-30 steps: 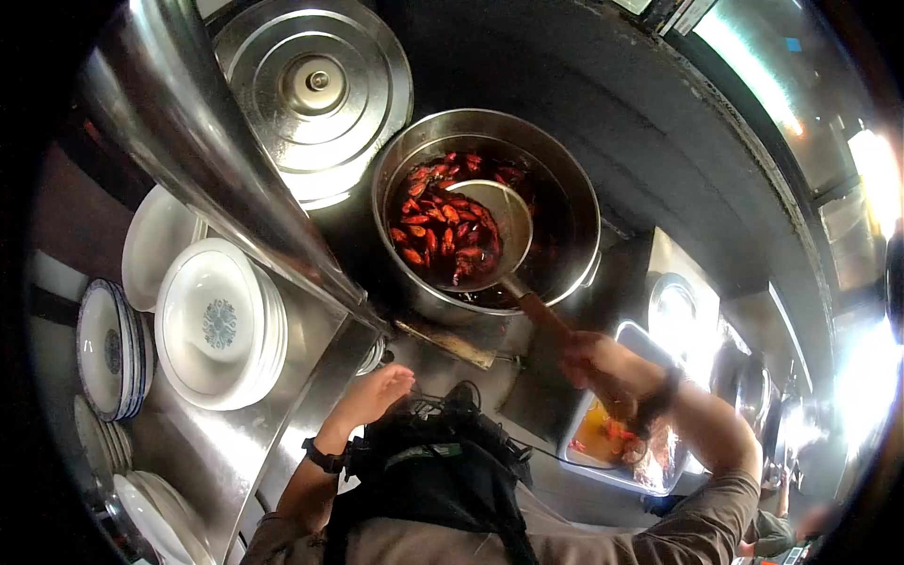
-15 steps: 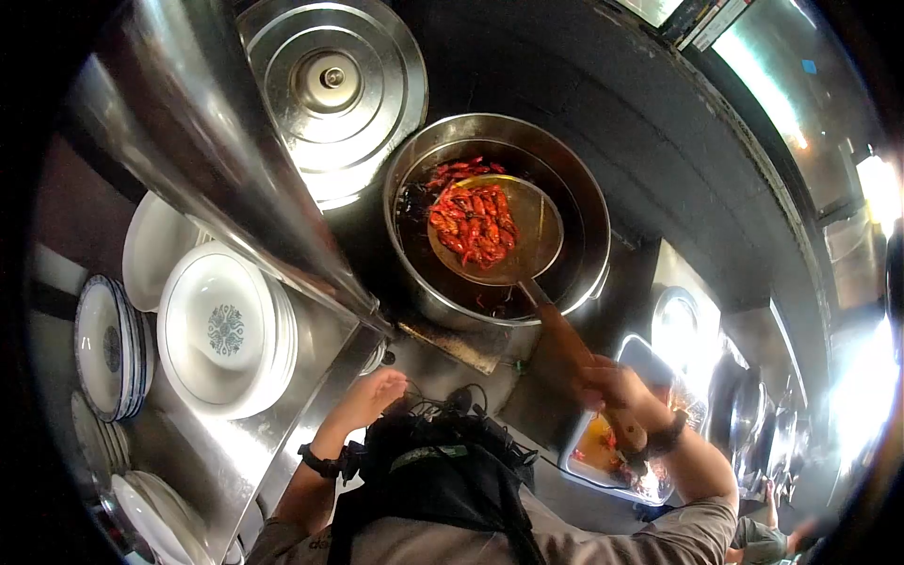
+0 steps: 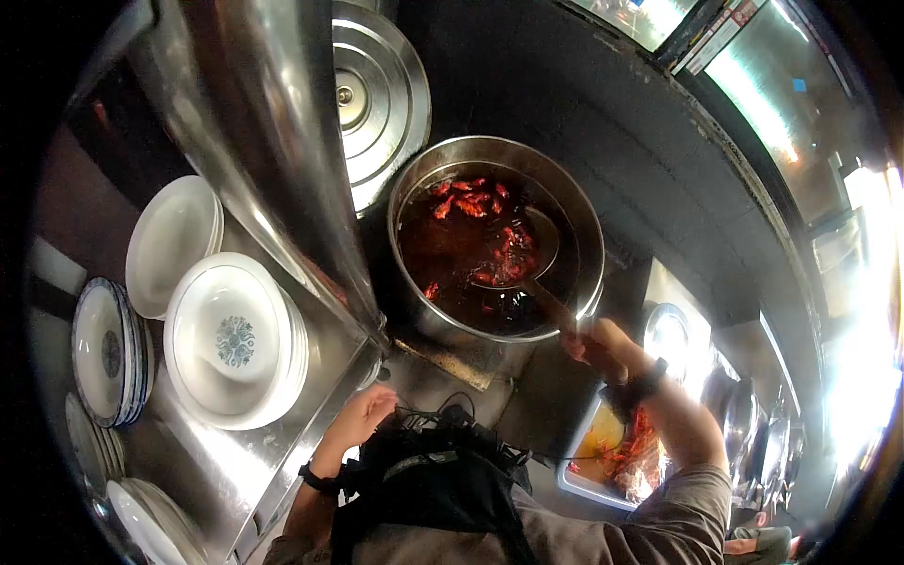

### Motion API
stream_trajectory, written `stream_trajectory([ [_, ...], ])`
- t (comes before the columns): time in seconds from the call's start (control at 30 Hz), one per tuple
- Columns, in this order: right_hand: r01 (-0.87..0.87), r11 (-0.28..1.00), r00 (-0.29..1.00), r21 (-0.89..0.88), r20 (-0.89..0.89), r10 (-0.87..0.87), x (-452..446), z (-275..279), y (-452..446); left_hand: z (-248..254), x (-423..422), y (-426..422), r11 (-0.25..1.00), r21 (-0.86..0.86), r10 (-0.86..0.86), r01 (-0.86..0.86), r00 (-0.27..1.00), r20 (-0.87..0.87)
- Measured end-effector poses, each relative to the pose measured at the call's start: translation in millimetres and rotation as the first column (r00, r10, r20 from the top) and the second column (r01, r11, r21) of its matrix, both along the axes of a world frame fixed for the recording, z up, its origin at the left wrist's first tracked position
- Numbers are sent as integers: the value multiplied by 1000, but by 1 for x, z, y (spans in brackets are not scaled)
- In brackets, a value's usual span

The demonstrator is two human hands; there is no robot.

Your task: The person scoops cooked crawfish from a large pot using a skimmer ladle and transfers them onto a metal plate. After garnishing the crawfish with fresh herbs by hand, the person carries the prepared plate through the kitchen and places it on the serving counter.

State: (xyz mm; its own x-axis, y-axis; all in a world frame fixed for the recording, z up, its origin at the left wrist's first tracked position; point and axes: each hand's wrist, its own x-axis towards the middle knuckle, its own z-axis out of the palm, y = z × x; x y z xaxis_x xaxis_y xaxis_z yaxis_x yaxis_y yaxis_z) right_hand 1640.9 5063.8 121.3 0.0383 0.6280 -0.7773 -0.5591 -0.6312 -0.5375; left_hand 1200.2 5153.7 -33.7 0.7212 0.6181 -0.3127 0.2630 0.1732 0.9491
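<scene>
A large steel pot of dark liquid stands in front of me. My right hand is closed around the wooden handle of a round skimmer, just outside the pot's near right rim. The skimmer's head is tilted and partly under the liquid, with some red crayfish on it. More crayfish float toward the far side, and a few lie near the left wall. My left hand is held close to my body, empty, fingers loosely bent and apart, beside the steel counter's edge.
Stacks of white plates stand on the steel counter at left. A shiny steel column rises between counter and pot. A big lid lies beyond it. A tub with crayfish is at lower right. Part of another person shows at bottom right.
The skimmer has gone down into the liquid, and the crayfish heaped on it have partly spread out in the pot. My right hand has moved slightly up and forward with the handle.
</scene>
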Motion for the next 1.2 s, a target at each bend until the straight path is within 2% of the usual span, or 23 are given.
stream_trajectory([
  [0.07, 9, 998, 1000, 57, 2, -9, -2, -5, -3, 10, 0, -3, 1000, 5, 5, -5, 1000, -2],
  [0.13, -53, 999, 977, -2, 207, 52, -5, -10, -11, 18, 3, -7, 1000, -9, 21, -21, 1000, 3],
  [0.17, -52, 999, 977, -1, 206, 51, -10, -14, -18, 19, 2, -9, 1000, -9, 20, -20, 1000, 2],
  [0.23, -45, 987, 991, 156, 132, 24, -19, -23, -36, 20, 0, -12, 996, 65, -47, 55, 992, -114],
  [0.27, 49, 998, 997, 34, -53, -47, -12, -35, -44, 21, 0, -15, 996, 66, -48, 56, 992, -115],
  [0.3, 50, 998, 997, 35, -54, -48, -8, -41, -58, 21, 0, -18, 994, 90, -43, 54, 992, -122],
  [0.37, 13, 992, 983, 129, -183, 11, -12, -36, -76, 17, 1, -23, 992, 115, -38, 53, 991, -130],
  [0.4, 111, 992, 983, 64, -151, -100, -10, -39, -86, 10, 1, -24, 995, 97, -29, 39, 995, -101],
  [0.5, 175, 984, 975, 17, -141, -171, 3, -19, -106, -3, 3, -22, 996, 89, -16, 22, 998, -61],
  [0.53, 81, 996, 992, 33, 95, -83, -11, 19, -98, -4, 2, -23, 995, 96, -17, 22, 998, -54],
  [0.57, 218, 975, 971, -34, -92, -220, -8, 31, -98, -5, 2, -24, 995, 92, -22, 28, 998, -59],
  [0.63, 109, 991, 990, -74, 94, -102, 10, 40, -93, -8, 6, -24, 999, 43, -9, 10, 999, -38],
  [0.67, 39, 999, 984, -13, 172, -36, -3, 74, -77, -4, 8, -25, 999, 43, -9, 11, 999, -37],
  [0.7, 81, 994, 975, -75, 213, -63, -3, 76, -68, 6, 11, -25, 1000, 27, -12, 14, 998, -61],
  [0.8, 94, 984, 989, -149, 130, -75, 10, 59, -44, 7, 11, -28, 1000, 15, -7, 8, 997, -73],
  [0.9, 25, 998, 998, -60, 54, -22, 19, 14, -24, -1, 3, -29, 998, 55, 10, -7, 999, -47],
  [0.97, -123, 991, 981, 52, 156, 114, 16, 0, -16, -6, -1, -30, 996, 89, 20, -17, 999, -29],
  [1.0, -138, 989, 934, -58, 324, 150, 13, -1, -9, -7, -2, -29, 998, 56, 21, -20, 1000, -14],
  [1.03, -139, 988, 933, -60, 326, 151, 8, 5, -10, -6, -2, -29, 1000, 23, 22, -22, 1000, 1],
  [1.1, -336, 940, 795, -67, 514, 321, -4, 21, -17, -3, -1, -32, 1000, 23, 10, -10, 1000, -21],
  [1.13, -267, 961, 903, 75, 367, 222, 13, -8, -36, -1, 0, -33, 1000, 23, -2, 3, 999, -45],
  [1.2, -235, 971, 904, 47, 379, 200, 7, 2, -64, -13, 0, -31, 997, 75, -16, 21, 998, -59],
])
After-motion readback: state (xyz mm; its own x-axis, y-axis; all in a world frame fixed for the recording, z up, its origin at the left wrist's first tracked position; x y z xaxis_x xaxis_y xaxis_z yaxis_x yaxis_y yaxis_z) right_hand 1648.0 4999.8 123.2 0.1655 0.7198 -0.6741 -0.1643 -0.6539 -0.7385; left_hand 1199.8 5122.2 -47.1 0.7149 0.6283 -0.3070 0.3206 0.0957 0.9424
